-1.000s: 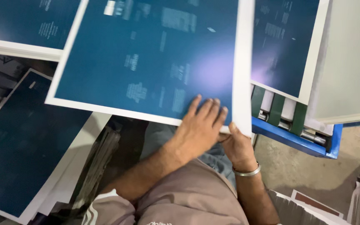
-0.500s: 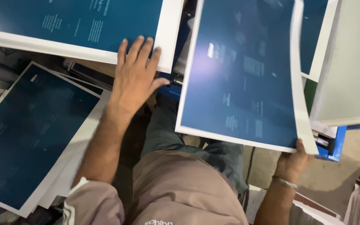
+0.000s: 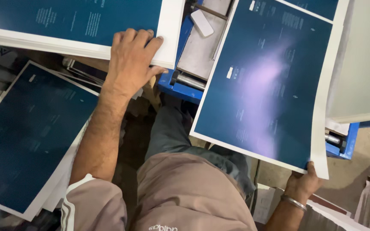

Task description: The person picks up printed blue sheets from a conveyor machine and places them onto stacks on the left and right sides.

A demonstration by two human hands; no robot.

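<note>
The left hand (image 3: 130, 62) lies flat, fingers spread, on the stack's (image 3: 78, 40) white corner edge. Right of the stack, the right hand (image 3: 302, 184) pinches a blue sheet's (image 3: 264, 81) lower corner.

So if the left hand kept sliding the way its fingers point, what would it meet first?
The left hand already rests on the stack of blue printed sheets; further on it would probably just slide over its top sheet.

Blue machine frame (image 3: 180, 83) with steel rollers, carrying a white block (image 3: 202, 22); stacked blue-printed sheets (image 3: 31, 128) lying lower left
</note>
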